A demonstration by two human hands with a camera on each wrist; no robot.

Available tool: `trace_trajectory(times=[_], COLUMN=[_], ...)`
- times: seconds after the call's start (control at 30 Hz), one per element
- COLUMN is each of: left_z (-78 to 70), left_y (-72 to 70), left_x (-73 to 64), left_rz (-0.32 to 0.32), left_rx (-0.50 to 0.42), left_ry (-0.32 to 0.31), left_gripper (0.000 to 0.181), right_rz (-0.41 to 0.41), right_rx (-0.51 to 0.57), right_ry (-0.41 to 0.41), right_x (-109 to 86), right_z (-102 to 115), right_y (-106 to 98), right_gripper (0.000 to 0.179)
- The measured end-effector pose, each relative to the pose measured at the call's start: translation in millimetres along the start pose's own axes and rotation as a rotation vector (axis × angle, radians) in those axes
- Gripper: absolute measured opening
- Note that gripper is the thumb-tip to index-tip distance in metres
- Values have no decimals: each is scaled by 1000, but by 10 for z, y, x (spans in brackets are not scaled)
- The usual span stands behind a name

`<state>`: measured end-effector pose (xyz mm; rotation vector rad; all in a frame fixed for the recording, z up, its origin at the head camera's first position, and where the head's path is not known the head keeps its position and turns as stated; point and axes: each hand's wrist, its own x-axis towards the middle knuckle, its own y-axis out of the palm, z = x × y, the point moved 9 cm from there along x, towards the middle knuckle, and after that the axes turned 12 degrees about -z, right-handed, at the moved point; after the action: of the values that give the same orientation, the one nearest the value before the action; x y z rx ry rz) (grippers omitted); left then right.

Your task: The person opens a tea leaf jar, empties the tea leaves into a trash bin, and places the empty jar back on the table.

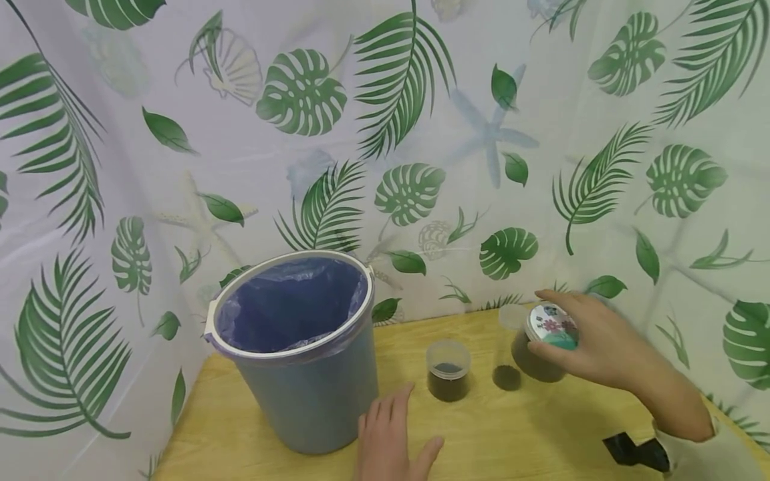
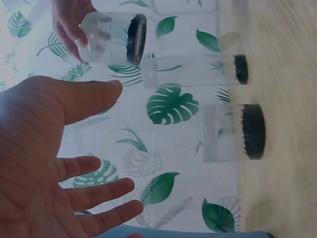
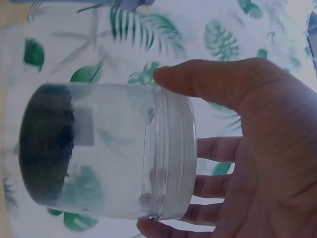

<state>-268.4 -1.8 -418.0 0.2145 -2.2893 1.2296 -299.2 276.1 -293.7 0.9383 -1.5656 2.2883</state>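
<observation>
My right hand (image 1: 607, 347) grips a wide clear jar (image 1: 537, 359) by its lid (image 1: 553, 327), which is printed with pink flowers. Dark material lies in the bottom of this jar, and in the left wrist view it hangs above the table. Thumb and fingers wrap the lid's rim in the right wrist view. My left hand (image 1: 388, 437) is held with fingers extended beside the bin, nothing in it. Between the hands stand a short clear jar (image 1: 448, 384) and a tall narrow clear container (image 1: 507, 347), each with dark contents at the bottom.
A blue-grey bin (image 1: 307, 401) with a white rim and purple liner stands at the left on the wooden table (image 1: 481, 441). A leaf-printed white sheet (image 1: 457, 200) rises behind and along the sides. A black strap piece (image 1: 637, 451) shows by the right sleeve.
</observation>
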Motion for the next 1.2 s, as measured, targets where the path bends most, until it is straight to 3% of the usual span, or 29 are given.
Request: trace_trajectory(times=[0.2,0.37,0.53,0.8,0.97,1.2], left_z=[-181,-391,-524,-559,-533,-463], left_y=[-228,-331,-372,-452,-497,-525], left_x=[145,239,283,284,271,247], left_rz=[-42,-50,-70,-174,-230,-231], left_rx=[-71,-139,-198,-338,-331,-284], left_ry=[83,154,165,109,115,112], left_gripper=[85,94,105,111,96,85], right_rz=[-1,72,109,155,187,345], right_rx=[67,142,252,399,411,408], right_ry=[-84,-97,-110,-116,-93,-1], right_x=[139,145,113,63,17,-25], right_z=[498,762,1043,1393,1482,1467], right_y=[-110,-24,84,234,291,384], right_gripper=[74,72,69,63,66,72])
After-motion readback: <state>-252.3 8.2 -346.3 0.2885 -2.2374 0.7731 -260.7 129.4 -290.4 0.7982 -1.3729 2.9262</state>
